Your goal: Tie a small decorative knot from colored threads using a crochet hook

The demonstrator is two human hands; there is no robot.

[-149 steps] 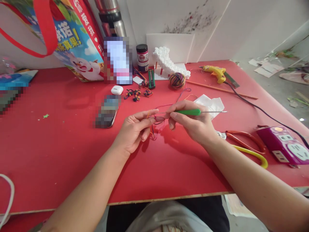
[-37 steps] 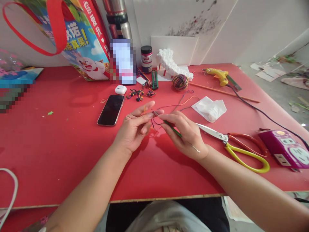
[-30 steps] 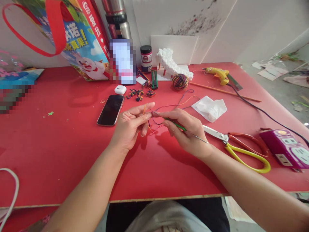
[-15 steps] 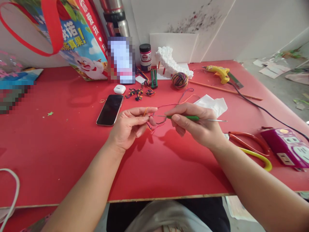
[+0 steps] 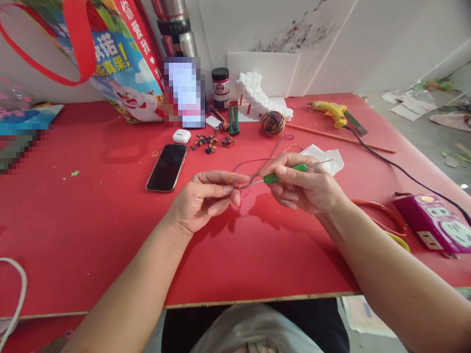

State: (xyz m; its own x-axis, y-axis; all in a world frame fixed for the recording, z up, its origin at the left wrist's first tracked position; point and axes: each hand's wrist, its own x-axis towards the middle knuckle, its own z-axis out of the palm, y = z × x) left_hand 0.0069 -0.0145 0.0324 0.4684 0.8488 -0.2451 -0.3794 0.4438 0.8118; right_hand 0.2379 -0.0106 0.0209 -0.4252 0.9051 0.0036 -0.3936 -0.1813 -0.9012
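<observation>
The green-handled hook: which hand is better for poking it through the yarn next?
Probably the right hand: it grips the green-handled hook by its handle, with the thin shaft reaching toward the left hand. The left seems busy, with yarn over its index finger.

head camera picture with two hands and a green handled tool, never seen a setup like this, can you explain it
No machine here: these are a person's bare hands. The camera is worn on that person's head, looking forward and down, so the forearms reach in from below. The right hand holds a thin metal tool with a green handle. The left hand pinches thread near its tip. On the red table lie a ball of yarn, a dark phone, a yellow glue gun and scissors partly hidden by the right forearm.
</observation>
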